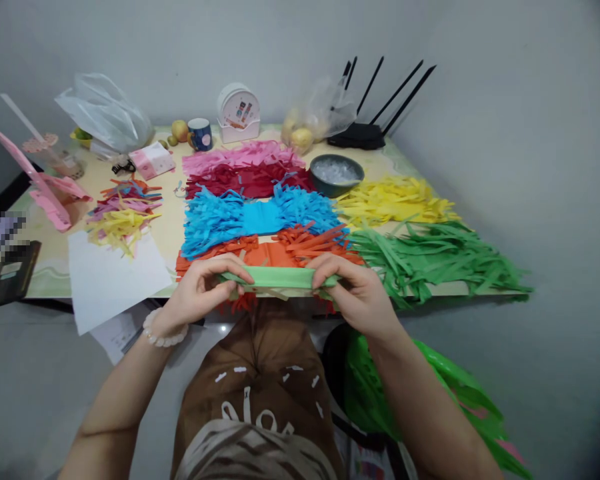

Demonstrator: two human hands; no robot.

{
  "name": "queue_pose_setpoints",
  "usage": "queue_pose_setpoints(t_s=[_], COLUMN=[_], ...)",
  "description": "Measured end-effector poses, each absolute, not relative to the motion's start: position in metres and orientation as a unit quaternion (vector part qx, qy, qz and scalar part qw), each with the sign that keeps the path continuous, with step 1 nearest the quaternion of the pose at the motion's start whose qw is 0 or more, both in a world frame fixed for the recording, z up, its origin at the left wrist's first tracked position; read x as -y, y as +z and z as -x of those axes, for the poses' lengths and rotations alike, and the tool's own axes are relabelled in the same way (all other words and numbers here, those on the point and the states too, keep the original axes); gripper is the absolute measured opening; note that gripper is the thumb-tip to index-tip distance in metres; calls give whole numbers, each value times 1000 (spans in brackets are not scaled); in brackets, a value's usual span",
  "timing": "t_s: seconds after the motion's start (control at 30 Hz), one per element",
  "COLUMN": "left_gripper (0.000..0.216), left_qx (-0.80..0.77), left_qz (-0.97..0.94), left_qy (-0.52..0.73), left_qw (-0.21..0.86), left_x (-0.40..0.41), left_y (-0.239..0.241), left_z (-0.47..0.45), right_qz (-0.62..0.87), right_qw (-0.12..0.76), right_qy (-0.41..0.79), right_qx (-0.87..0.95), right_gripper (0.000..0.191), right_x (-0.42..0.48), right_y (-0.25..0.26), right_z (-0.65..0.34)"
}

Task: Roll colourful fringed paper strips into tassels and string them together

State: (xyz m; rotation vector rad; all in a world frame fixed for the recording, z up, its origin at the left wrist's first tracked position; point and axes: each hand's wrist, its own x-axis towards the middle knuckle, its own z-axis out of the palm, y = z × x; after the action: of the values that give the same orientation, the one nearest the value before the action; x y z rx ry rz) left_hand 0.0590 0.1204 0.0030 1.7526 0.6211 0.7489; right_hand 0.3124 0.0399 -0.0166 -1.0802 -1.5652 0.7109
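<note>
A folded light green paper strip point(283, 277) is stretched level between my hands, just above the table's front edge. My left hand point(211, 283), with a beaded bracelet on the wrist, pinches its left end. Its right end is pinched in my right hand point(350, 287). Directly behind lies orange fringed paper point(270, 254), partly covered by the hands and strip. Beyond it are blue fringed paper point(261, 217) with an uncut middle, then dark red point(250, 180) and pink point(243, 157) fringed paper.
Green point(445, 257) and yellow point(395, 200) fringes lie at right, beside a grey bowl point(336, 175). At left are paper scraps point(125, 217), a white sheet point(113, 277) and a pink stand point(55, 197). A mug point(200, 135) and router point(357, 136) stand at the back; a green bag point(370, 387) is below.
</note>
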Motion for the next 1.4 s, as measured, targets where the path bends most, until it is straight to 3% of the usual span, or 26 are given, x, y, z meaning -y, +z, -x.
queue_pose_setpoints(t_s=[0.17, 0.33, 0.5, 0.57, 0.67, 0.73, 0.87, 1.03, 1.23, 1.4], left_gripper=[16, 23, 28, 21, 16, 16, 17, 16, 20, 14], left_qx=[-304, -341, -330, -333, -340, -333, -324, -356, -332, -300], left_qz=[-717, -758, -798, -805, -796, -781, -734, -718, -610, -579], left_qy=[304, 304, 278, 247, 231, 237, 246, 264, 303, 330], left_qw=[549, 466, 421, 425, 444, 472, 543, 536, 653, 683], left_x=[-117, -120, -125, -126, -125, -123, -119, -115, -114, -116], left_y=[1, -1, 2, 3, 3, 2, 0, 0, -7, -18], left_z=[-62, -66, -70, -71, -72, -72, -72, -73, -71, -66], right_qz=[470, 469, 460, 482, 540, 569, 584, 588, 550, 519], right_qw=[484, 452, 431, 427, 416, 410, 419, 437, 516, 543], right_qy=[203, 164, 177, 176, 175, 175, 199, 275, 330, 367], right_qx=[710, 741, 756, 745, 711, 691, 666, 623, 567, 548], right_gripper=[26, 30, 14, 11, 5, 15, 5, 11, 9, 8], right_x=[-37, -32, -29, -29, -28, -27, -26, -26, -27, -31], right_y=[-12, -8, -4, -6, -10, -12, -11, -12, -18, -22], right_z=[-316, -320, -318, -315, -311, -310, -309, -308, -308, -307])
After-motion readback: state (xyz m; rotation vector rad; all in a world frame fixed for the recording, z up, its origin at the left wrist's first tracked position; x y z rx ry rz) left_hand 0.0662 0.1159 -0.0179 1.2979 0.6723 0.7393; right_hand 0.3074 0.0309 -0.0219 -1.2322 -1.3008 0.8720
